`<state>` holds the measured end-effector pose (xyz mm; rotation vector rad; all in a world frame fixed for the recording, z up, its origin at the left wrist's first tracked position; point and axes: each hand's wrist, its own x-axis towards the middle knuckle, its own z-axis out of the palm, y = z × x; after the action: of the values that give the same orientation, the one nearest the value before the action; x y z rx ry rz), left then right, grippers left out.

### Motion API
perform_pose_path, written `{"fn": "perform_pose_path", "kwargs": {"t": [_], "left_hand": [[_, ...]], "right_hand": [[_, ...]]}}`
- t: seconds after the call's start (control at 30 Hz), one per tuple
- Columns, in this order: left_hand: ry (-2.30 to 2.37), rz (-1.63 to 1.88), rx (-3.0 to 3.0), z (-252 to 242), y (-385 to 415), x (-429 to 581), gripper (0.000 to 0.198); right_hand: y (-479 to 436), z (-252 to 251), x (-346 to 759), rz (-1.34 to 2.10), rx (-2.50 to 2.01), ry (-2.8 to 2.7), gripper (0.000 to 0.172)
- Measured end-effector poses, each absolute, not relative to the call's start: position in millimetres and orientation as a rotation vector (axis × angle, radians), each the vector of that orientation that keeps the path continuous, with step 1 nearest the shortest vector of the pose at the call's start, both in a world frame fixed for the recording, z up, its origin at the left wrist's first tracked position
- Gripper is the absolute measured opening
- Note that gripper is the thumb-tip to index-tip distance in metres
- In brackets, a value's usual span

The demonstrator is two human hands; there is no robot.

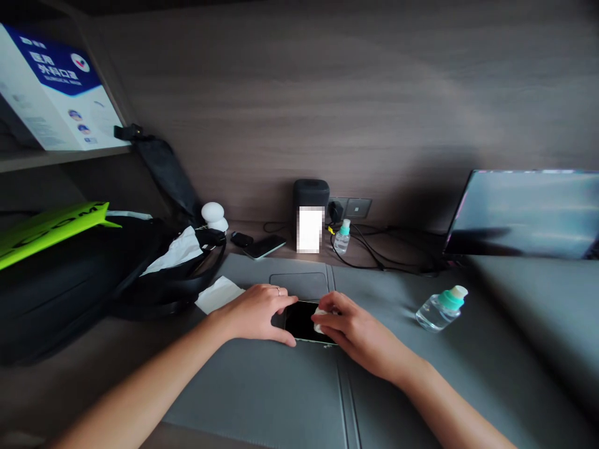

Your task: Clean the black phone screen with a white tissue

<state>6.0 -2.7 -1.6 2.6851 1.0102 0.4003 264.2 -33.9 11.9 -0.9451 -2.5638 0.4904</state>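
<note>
A black phone [302, 320] lies flat on the grey desk mat [262, 386] in front of me. My left hand [255, 312] holds it at its left edge, thumb below and fingers curled over the top. My right hand [350, 327] pinches a small white wipe [319, 319] and presses it onto the right part of the screen. A small clear bottle [440, 308] with a teal and white cap lies on its side on the mat to the right of my right hand.
A black bag [93, 274] with white paper sits at left, a white tissue [218, 293] beside it. At the back wall stand a dark speaker [310, 196], a second small bottle [342, 237], another phone [264, 246] and cables. A laptop screen [524, 212] is at right.
</note>
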Motion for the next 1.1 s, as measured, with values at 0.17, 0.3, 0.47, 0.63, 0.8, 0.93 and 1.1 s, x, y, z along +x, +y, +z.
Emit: {"fn": "perform_pose_path", "kwargs": {"t": [0.17,0.3,0.47,0.63,0.8,0.93,1.1], "left_hand": [[1.014,0.416,2.694,-5,-2,5,0.066],[1.014,0.399,2.691,-5,-1,6,0.067],[1.026,0.389,2.684,-5,-1,6,0.066],[1.031,0.377,2.667,-7,-1,6,0.066],[1.032,0.376,2.665,-8,0,6,0.069],[1.047,0.380,2.641,-8,0,6,0.069],[1.016,0.378,2.651,-6,-1,7,0.066]], "right_hand": [[-35,12,250,0.514,-0.779,-2.623,0.024],[-29,11,255,0.536,-0.761,-2.625,0.021],[-26,2,244,0.369,-0.801,-2.598,0.024],[-28,1,232,0.326,-0.714,-2.640,0.020],[-28,2,236,0.305,-0.753,-2.639,0.022],[-32,5,230,0.296,-0.701,-2.649,0.021],[-35,9,230,0.356,-0.648,-2.679,0.023]]}}
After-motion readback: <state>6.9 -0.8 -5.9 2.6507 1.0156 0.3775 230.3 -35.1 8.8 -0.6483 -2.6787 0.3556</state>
